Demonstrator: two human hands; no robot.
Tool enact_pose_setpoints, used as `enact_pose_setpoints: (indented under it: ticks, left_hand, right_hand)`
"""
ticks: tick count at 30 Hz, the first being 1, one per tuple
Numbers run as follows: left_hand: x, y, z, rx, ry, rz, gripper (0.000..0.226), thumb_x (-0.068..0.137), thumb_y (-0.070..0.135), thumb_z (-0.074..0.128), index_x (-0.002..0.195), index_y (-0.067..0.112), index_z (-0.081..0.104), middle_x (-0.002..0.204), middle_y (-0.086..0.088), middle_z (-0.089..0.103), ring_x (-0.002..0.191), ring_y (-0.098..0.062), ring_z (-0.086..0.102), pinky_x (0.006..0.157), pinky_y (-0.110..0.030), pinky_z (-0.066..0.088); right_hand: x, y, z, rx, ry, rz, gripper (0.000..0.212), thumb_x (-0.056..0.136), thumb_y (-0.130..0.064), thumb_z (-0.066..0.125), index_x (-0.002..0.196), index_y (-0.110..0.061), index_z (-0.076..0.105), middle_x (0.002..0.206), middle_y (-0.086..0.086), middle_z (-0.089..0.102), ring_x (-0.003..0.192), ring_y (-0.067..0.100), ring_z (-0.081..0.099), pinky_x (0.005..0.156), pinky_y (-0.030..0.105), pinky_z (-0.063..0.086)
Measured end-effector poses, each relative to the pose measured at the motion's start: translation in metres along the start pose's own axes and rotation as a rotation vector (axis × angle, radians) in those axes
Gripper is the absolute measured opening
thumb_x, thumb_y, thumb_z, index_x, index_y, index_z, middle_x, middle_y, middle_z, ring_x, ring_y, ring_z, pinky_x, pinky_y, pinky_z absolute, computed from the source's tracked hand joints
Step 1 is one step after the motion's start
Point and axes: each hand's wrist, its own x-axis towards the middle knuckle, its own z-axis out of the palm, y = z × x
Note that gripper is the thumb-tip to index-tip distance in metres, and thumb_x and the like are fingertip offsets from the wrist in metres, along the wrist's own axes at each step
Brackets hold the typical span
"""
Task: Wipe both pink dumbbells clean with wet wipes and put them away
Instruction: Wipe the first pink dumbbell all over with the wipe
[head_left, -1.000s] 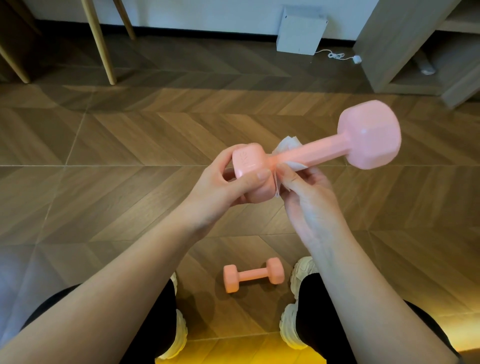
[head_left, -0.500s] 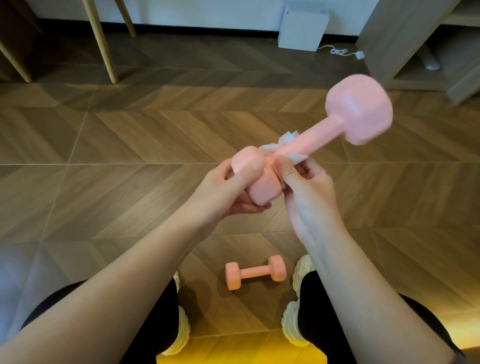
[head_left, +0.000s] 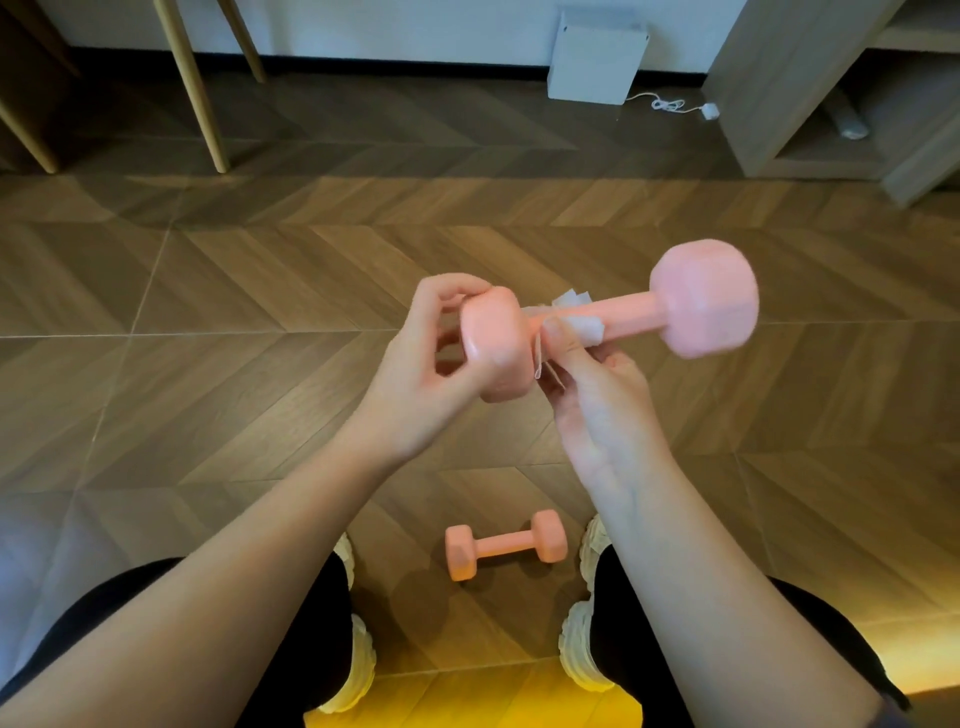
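I hold a pink dumbbell (head_left: 696, 299) in the air, roughly level, its far head to the right. My left hand (head_left: 421, 379) grips the near head with curled fingers. My right hand (head_left: 597, 395) pinches a white wet wipe (head_left: 584, 325) round the handle just beside that head, thumb on top. A second pink dumbbell (head_left: 504, 543) lies on the wooden floor between my two feet.
My white shoes (head_left: 584, 639) flank the floor dumbbell. A white box (head_left: 595, 57) with a cable stands by the far wall. Wooden furniture legs (head_left: 195, 88) rise at the upper left. An open wooden shelf unit (head_left: 810, 88) stands at the upper right.
The held dumbbell turned in my hands: its far head swung up, then came back down to level. My left fingers shifted their grip on the near head. The wipe stays on the handle.
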Motion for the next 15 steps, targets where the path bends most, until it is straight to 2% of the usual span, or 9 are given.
enact_pose_setpoints:
  ticks: [1,3,4,5,6,8,10,12,15]
  left_hand:
    - [0.001,0.003,0.0,-0.162,-0.024,-0.183,0.054,0.081,0.048,0.068,0.126,0.025,0.047,0.121,0.0,0.059,0.103,-0.008,0.065,0.081,-0.03,0.058]
    - [0.004,0.004,-0.003,-0.398,-0.151,-0.535,0.06,0.082,0.053,0.057,0.132,0.02,0.051,0.116,-0.008,0.066,0.09,-0.015,0.07,0.074,-0.034,0.061]
    - [0.005,0.002,-0.002,-0.44,-0.183,-0.59,0.062,0.081,0.051,0.058,0.132,0.018,0.052,0.114,-0.011,0.067,0.087,-0.018,0.071,0.072,-0.033,0.06]
    - [0.004,0.001,-0.001,-0.44,-0.171,-0.548,0.061,0.08,0.048,0.063,0.132,0.017,0.051,0.114,-0.009,0.067,0.089,-0.018,0.07,0.072,-0.032,0.06]
    - [0.003,0.001,-0.001,-0.368,-0.12,-0.435,0.061,0.078,0.042,0.071,0.13,0.018,0.05,0.117,-0.003,0.066,0.095,-0.013,0.069,0.074,-0.03,0.059]
    - [-0.003,0.0,0.001,-0.082,-0.031,-0.128,0.071,0.071,0.029,0.085,0.128,0.021,0.043,0.12,0.011,0.057,0.106,-0.002,0.062,0.08,-0.024,0.056]
    - [-0.006,-0.003,0.006,0.084,0.007,0.034,0.083,0.067,0.023,0.089,0.13,0.024,0.035,0.124,0.019,0.05,0.112,0.002,0.057,0.086,-0.02,0.052]
    - [-0.007,-0.002,0.008,0.077,-0.002,0.02,0.081,0.07,0.026,0.089,0.13,0.024,0.034,0.126,0.016,0.049,0.113,0.002,0.057,0.086,-0.02,0.052]
    - [-0.004,0.01,0.011,-0.304,-0.018,-0.3,0.061,0.081,0.048,0.074,0.123,0.017,0.042,0.119,-0.003,0.06,0.1,-0.008,0.066,0.074,-0.026,0.057]
  right_hand:
    - [0.0,0.001,-0.001,-0.024,-0.002,-0.003,0.039,0.081,-0.003,0.072,0.119,0.001,0.062,0.107,0.01,0.071,0.098,0.018,0.067,0.096,0.032,0.051]
    - [0.0,0.001,-0.003,-0.107,-0.004,-0.025,0.023,0.084,0.0,0.07,0.107,-0.005,0.067,0.099,0.004,0.075,0.099,0.015,0.068,0.1,0.032,0.049]
    - [0.0,0.0,-0.003,-0.138,-0.007,-0.037,0.019,0.084,0.0,0.07,0.102,-0.008,0.068,0.096,0.002,0.076,0.099,0.015,0.069,0.1,0.032,0.049]
    - [0.0,-0.002,-0.002,-0.145,-0.012,-0.045,0.019,0.084,0.0,0.07,0.101,-0.009,0.068,0.095,0.001,0.076,0.1,0.015,0.069,0.101,0.033,0.049]
    - [-0.001,-0.002,-0.001,-0.136,-0.016,-0.052,0.021,0.084,-0.001,0.07,0.104,-0.009,0.068,0.097,0.002,0.075,0.101,0.015,0.068,0.1,0.033,0.049]
    - [0.0,-0.003,0.0,-0.121,0.001,-0.056,0.027,0.084,-0.006,0.072,0.11,-0.009,0.067,0.101,0.002,0.075,0.104,0.016,0.068,0.098,0.034,0.05]
    - [-0.001,-0.002,0.001,-0.118,0.026,-0.054,0.029,0.082,-0.01,0.073,0.111,-0.009,0.066,0.103,0.002,0.075,0.104,0.016,0.069,0.098,0.034,0.051]
    - [-0.002,-0.003,0.001,-0.133,0.046,-0.052,0.029,0.08,-0.014,0.074,0.108,-0.009,0.068,0.102,0.002,0.075,0.103,0.016,0.069,0.098,0.035,0.051]
    - [-0.002,-0.005,-0.001,-0.189,0.058,-0.074,0.023,0.082,-0.013,0.075,0.105,-0.01,0.07,0.098,0.001,0.076,0.098,0.014,0.071,0.092,0.03,0.053]
